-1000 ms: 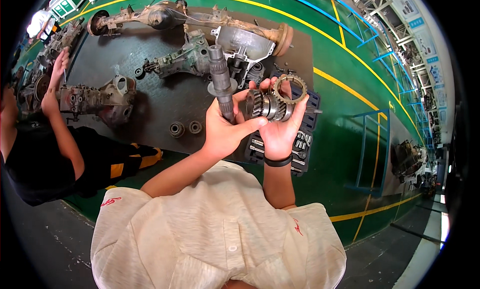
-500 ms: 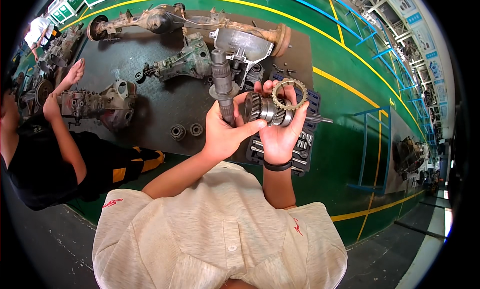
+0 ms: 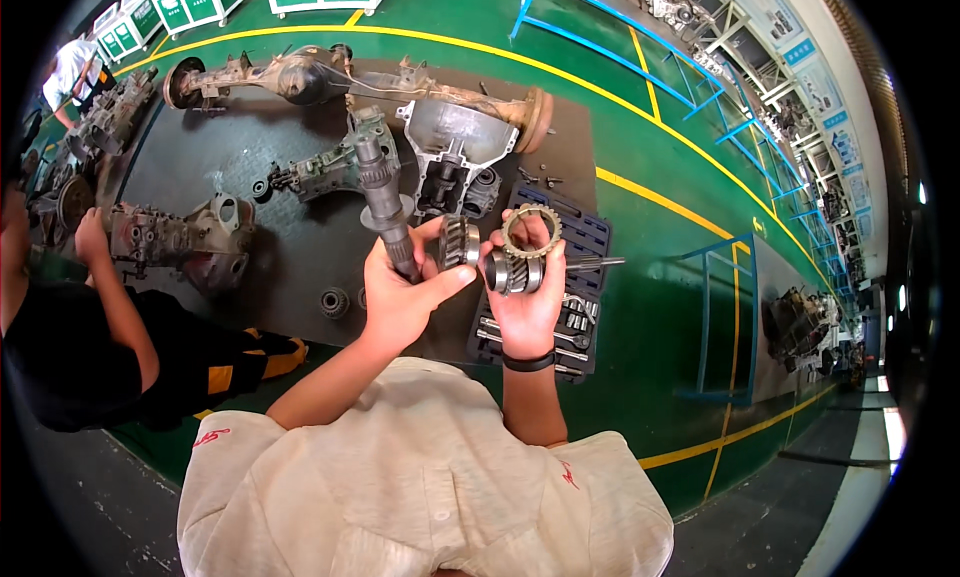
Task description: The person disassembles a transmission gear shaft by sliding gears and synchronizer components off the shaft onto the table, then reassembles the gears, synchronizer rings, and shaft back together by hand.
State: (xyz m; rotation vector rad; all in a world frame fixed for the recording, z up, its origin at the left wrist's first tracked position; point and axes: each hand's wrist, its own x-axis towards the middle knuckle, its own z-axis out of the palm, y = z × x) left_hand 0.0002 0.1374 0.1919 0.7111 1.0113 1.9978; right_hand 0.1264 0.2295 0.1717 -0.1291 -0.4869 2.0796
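My left hand is closed round a thick splined shaft, which points up and away, and it also pinches a helical gear between thumb and fingers. Just right of it, my right hand holds a second helical gear. A brassy toothed synchronizer ring leans above that gear, against my right fingers. A small gap parts the two gears. A thin shaft shows beyond my right hand; whether I hold it is unclear.
The dark bench carries an axle, a green-grey gearbox housing, an opened bell housing, another gearbox and a small loose gear. A socket set case lies beneath my right hand. A person in black stands left.
The gears, held together before, are now apart: one in my left hand, one with the ring in my right. The left hand moved left with the shaft. The view has shifted too.
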